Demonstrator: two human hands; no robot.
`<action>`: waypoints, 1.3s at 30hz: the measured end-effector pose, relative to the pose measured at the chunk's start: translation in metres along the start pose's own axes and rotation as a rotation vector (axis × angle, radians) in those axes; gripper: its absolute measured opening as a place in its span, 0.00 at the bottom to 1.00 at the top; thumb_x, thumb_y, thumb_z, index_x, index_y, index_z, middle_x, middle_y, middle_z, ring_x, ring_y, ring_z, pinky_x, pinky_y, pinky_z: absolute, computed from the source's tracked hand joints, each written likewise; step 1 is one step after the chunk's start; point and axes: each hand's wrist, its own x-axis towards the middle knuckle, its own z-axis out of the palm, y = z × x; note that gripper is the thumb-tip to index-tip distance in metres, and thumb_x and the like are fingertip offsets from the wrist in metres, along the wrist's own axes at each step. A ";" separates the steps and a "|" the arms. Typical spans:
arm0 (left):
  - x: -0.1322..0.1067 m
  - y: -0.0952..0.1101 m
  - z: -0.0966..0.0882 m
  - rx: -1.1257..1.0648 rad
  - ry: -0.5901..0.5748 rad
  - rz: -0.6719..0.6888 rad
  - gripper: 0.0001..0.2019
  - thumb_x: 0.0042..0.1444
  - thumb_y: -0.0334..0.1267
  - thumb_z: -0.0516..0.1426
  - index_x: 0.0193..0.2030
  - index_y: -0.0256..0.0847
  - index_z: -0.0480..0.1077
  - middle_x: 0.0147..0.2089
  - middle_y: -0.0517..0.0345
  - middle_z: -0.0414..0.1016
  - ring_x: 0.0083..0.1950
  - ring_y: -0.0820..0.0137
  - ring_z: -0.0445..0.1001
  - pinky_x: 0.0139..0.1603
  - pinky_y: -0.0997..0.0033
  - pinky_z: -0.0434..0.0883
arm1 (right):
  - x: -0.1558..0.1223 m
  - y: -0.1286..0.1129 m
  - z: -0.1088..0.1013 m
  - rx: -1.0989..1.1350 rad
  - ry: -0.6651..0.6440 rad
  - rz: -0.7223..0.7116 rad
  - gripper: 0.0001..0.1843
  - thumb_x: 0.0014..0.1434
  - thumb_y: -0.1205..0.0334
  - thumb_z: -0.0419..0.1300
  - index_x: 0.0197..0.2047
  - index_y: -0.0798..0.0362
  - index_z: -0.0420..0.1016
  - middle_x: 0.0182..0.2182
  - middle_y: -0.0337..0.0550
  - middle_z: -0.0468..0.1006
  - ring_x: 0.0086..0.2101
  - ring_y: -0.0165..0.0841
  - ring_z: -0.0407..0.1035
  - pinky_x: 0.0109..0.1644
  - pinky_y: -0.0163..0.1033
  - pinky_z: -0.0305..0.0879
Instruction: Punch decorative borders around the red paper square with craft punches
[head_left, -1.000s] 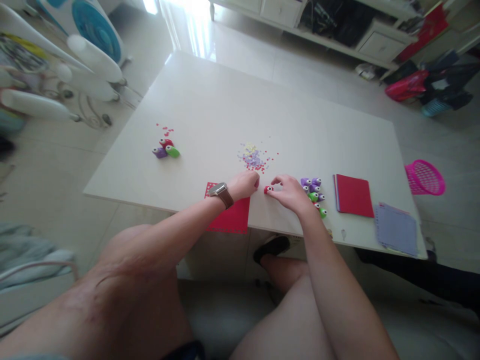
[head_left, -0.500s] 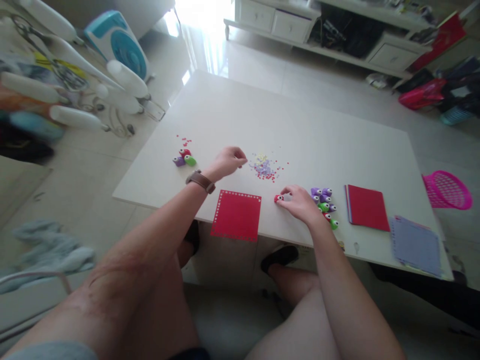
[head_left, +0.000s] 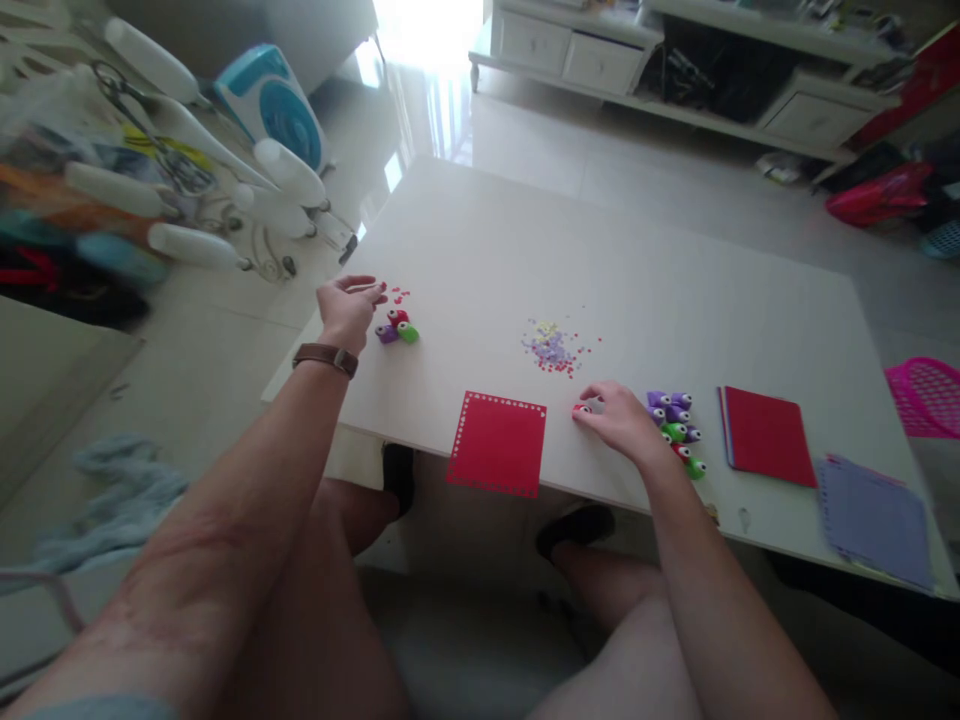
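Observation:
My left hand (head_left: 348,308), a brown watch strap at its wrist, is at the table's left with its fingers pinched. A small red paper piece (head_left: 383,287) shows at the fingertips, beside loose red bits (head_left: 401,296). Just below sit red, purple and green craft punches (head_left: 406,332) with eye-like tops. My right hand (head_left: 616,416) is closed on a red craft punch (head_left: 580,411), which rests on the table. Left of it lies a red paper sheet (head_left: 498,445), overhanging the front edge, with cut-out shapes along its borders.
A scatter of purple, yellow and red paper bits (head_left: 553,350) lies mid-table. Several more punches (head_left: 675,420) cluster right of my right hand. Farther right are a stack of red-topped paper (head_left: 768,435) and purple punched sheets (head_left: 876,520). A pink basket (head_left: 922,398) stands beyond the table's right edge.
My left hand has moved left from beside the mixed paper bits to the red bits. My right hand still holds the red punch in about the same place. The view has shifted slightly.

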 end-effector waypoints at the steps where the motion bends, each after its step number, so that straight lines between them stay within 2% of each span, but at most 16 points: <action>1: 0.001 0.000 0.000 -0.007 0.016 0.010 0.07 0.51 0.27 0.65 0.37 0.37 0.73 0.35 0.53 0.81 0.36 0.70 0.79 0.36 0.73 0.72 | 0.001 0.001 0.001 -0.002 0.000 -0.004 0.08 0.60 0.62 0.64 0.42 0.54 0.79 0.47 0.52 0.81 0.49 0.44 0.74 0.56 0.45 0.66; 7: -0.002 0.006 0.005 -0.041 0.066 0.067 0.09 0.48 0.29 0.67 0.33 0.38 0.72 0.32 0.54 0.80 0.37 0.66 0.81 0.39 0.68 0.77 | 0.000 0.003 0.003 -0.010 0.009 -0.024 0.07 0.59 0.63 0.62 0.41 0.53 0.78 0.44 0.51 0.82 0.47 0.44 0.74 0.54 0.45 0.66; 14: 0.000 0.007 0.012 -0.133 0.084 0.035 0.08 0.52 0.29 0.65 0.38 0.37 0.73 0.37 0.52 0.80 0.38 0.70 0.82 0.40 0.72 0.78 | -0.003 0.003 0.002 -0.009 0.014 -0.014 0.06 0.59 0.62 0.63 0.40 0.52 0.78 0.45 0.50 0.82 0.48 0.44 0.74 0.54 0.45 0.66; 21: 0.002 0.010 0.015 -0.141 0.176 0.016 0.13 0.48 0.34 0.69 0.38 0.40 0.71 0.37 0.51 0.79 0.41 0.62 0.82 0.33 0.68 0.78 | -0.006 0.001 -0.002 0.000 0.020 -0.009 0.07 0.60 0.59 0.63 0.40 0.52 0.79 0.45 0.50 0.82 0.47 0.43 0.75 0.54 0.44 0.66; 25: 0.003 0.013 0.019 -0.161 0.177 0.031 0.10 0.53 0.36 0.66 0.39 0.41 0.70 0.38 0.55 0.78 0.38 0.69 0.81 0.33 0.73 0.74 | -0.006 -0.001 -0.004 0.006 0.002 -0.003 0.07 0.59 0.60 0.64 0.40 0.52 0.79 0.44 0.49 0.83 0.46 0.42 0.75 0.52 0.42 0.67; 29: -0.003 0.015 0.029 -0.152 0.088 0.102 0.09 0.57 0.42 0.61 0.42 0.42 0.70 0.41 0.54 0.78 0.40 0.68 0.81 0.33 0.73 0.73 | -0.006 0.000 -0.003 0.055 -0.067 0.028 0.06 0.56 0.65 0.65 0.39 0.50 0.80 0.40 0.44 0.84 0.41 0.38 0.77 0.44 0.38 0.67; 32: -0.014 0.013 0.040 -0.129 -0.004 0.195 0.11 0.56 0.43 0.62 0.44 0.43 0.72 0.42 0.53 0.78 0.43 0.65 0.80 0.35 0.71 0.74 | -0.005 0.001 -0.002 0.063 -0.085 0.048 0.07 0.56 0.67 0.64 0.38 0.49 0.80 0.38 0.42 0.84 0.39 0.36 0.77 0.42 0.37 0.67; 36: -0.036 0.010 0.060 -0.069 -0.124 0.319 0.12 0.53 0.39 0.62 0.45 0.43 0.74 0.47 0.50 0.78 0.47 0.63 0.79 0.41 0.67 0.77 | -0.004 -0.002 -0.002 0.043 -0.035 0.027 0.04 0.58 0.66 0.64 0.38 0.49 0.79 0.37 0.42 0.84 0.39 0.38 0.77 0.43 0.39 0.68; 39: -0.060 0.014 0.076 -0.027 -0.273 0.360 0.11 0.53 0.35 0.62 0.44 0.41 0.75 0.48 0.49 0.79 0.47 0.64 0.79 0.42 0.66 0.77 | -0.001 -0.006 -0.001 0.128 0.053 -0.035 0.04 0.59 0.65 0.62 0.38 0.50 0.78 0.39 0.45 0.82 0.40 0.38 0.77 0.46 0.41 0.71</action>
